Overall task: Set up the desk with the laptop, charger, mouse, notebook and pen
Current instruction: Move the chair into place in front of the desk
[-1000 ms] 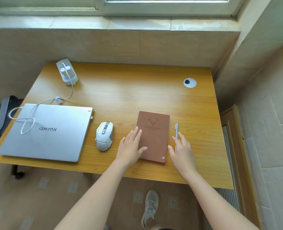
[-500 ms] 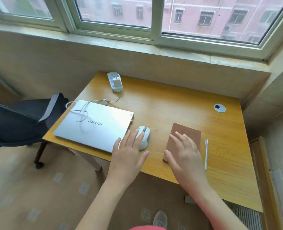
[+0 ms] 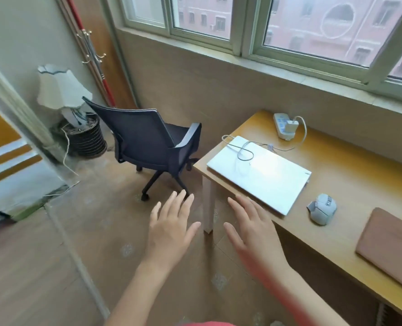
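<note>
A closed silver laptop lies at the left end of the wooden desk. Its white charger sits plugged into a power strip at the back, and the cable loops over the lid. To the right of the laptop sits a grey mouse, then a brown notebook at the frame's right edge. No pen shows in this view. My left hand hovers above the floor with fingers spread, holding nothing. My right hand is spread too, off the desk's front left corner.
A dark swivel chair stands on the tiled floor left of the desk, turned away. Behind it are a white table lamp on a round stand and a coat rack. Windows run above the desk.
The view has swung left, away from the desk toward the chair. Both hands left the mouse and notebook and now hover over the floor, open.
</note>
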Available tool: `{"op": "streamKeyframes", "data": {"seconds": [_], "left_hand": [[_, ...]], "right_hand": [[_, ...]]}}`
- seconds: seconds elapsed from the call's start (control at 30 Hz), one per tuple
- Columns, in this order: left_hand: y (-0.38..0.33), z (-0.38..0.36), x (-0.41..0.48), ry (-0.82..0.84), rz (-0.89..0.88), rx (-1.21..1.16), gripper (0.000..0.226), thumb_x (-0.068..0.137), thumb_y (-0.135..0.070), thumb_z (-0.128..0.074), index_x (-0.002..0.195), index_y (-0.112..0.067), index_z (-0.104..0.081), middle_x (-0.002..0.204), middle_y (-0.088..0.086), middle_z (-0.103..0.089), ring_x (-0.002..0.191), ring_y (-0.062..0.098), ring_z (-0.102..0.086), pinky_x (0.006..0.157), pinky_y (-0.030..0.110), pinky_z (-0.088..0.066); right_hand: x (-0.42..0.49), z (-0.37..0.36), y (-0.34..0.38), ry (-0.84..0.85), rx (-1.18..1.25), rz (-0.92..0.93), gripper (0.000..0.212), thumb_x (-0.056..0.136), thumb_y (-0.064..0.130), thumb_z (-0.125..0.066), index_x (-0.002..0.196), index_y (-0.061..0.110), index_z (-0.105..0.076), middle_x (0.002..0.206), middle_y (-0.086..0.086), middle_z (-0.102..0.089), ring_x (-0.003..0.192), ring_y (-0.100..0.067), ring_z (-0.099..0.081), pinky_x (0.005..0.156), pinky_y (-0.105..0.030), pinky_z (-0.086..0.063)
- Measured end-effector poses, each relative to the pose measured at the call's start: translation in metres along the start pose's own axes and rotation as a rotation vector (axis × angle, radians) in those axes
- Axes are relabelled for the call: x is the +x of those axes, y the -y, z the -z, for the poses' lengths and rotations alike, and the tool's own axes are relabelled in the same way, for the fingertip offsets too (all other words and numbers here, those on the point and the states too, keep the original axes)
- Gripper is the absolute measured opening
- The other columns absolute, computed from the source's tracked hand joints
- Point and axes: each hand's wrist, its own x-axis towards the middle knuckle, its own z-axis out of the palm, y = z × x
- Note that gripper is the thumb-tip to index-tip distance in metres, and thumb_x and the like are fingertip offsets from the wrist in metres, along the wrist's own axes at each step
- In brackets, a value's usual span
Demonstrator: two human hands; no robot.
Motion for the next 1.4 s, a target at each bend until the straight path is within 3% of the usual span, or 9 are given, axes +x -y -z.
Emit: {"op": "streamKeyframes", "data": {"seconds": [0.23,0.47,0.6,0.73,0.87,1.13,1.4], "left_hand": [[0.107,0.027,-0.017,-0.067,0.161,0.036,0.063,0.083,-0.045,-0.063,0.137,-0.017,-0.048,0.143,0.004,-0.048,0.133,0.023,-0.044,0.103,0.048,-0.038],[0.188,0.015,0.027,-0.074,0.280,0.073,0.059,0.088,-0.049,-0.049,0.139,-0.019,-0.046,0.146,0.002,-0.045,0.134,0.020,-0.042,0.103,0.045,-0.039],[0.231,0.006,0.079,-0.040,0.317,0.090,0.064,0.083,-0.045,-0.065,0.139,-0.019,-0.047,0.145,0.002,-0.046,0.134,0.021,-0.043,0.102,0.045,-0.040],[0.268,0.008,0.129,-0.061,0.328,0.100,0.063,0.084,-0.045,-0.063,0.139,-0.020,-0.046,0.146,0.001,-0.045,0.135,0.020,-0.041,0.103,0.044,-0.039],[0.311,0.010,0.177,-0.081,0.306,0.108,0.062,0.088,-0.044,-0.058,0.143,-0.020,-0.041,0.149,0.001,-0.040,0.139,0.020,-0.035,0.108,0.044,-0.033],[0.429,-0.009,0.319,0.005,0.121,0.072,0.059,0.095,-0.046,-0.044,0.148,-0.025,-0.029,0.154,-0.002,-0.032,0.143,0.016,-0.024,0.112,0.042,-0.022],[0.546,-0.083,0.436,0.274,0.014,0.020,0.056,0.099,-0.049,-0.032,0.151,-0.029,-0.020,0.158,-0.003,-0.022,0.146,0.017,-0.013,0.114,0.045,-0.016]], "right_hand": [[0.050,-0.046,0.095,0.057,0.026,0.192,0.053,0.091,0.045,-0.043,0.138,0.021,-0.046,0.144,-0.001,-0.046,0.134,-0.022,-0.040,0.107,-0.039,-0.036],[0.150,-0.100,0.136,0.089,0.042,0.316,0.054,0.090,0.048,-0.045,0.136,0.019,-0.049,0.142,-0.002,-0.048,0.132,-0.025,-0.042,0.105,-0.041,-0.039],[0.226,-0.131,0.156,0.072,0.055,0.348,0.054,0.090,0.048,-0.045,0.135,0.018,-0.051,0.142,-0.004,-0.048,0.132,-0.027,-0.042,0.105,-0.041,-0.037],[0.297,-0.147,0.174,0.088,0.075,0.367,0.056,0.091,0.048,-0.042,0.137,0.018,-0.048,0.145,-0.004,-0.045,0.136,-0.026,-0.037,0.108,-0.041,-0.033],[0.363,-0.167,0.186,0.070,0.021,0.414,0.052,0.092,0.043,-0.051,0.136,0.015,-0.049,0.144,-0.008,-0.045,0.136,-0.030,-0.036,0.107,-0.046,-0.034],[0.501,-0.220,0.223,0.046,-0.124,0.288,0.055,0.092,0.040,-0.053,0.139,0.013,-0.044,0.145,-0.011,-0.045,0.135,-0.033,-0.037,0.109,-0.048,-0.033],[0.579,-0.303,0.247,0.229,-0.351,0.108,0.061,0.093,0.045,-0.047,0.145,0.016,-0.032,0.146,-0.007,-0.042,0.136,-0.029,-0.035,0.110,-0.050,-0.030]]}}
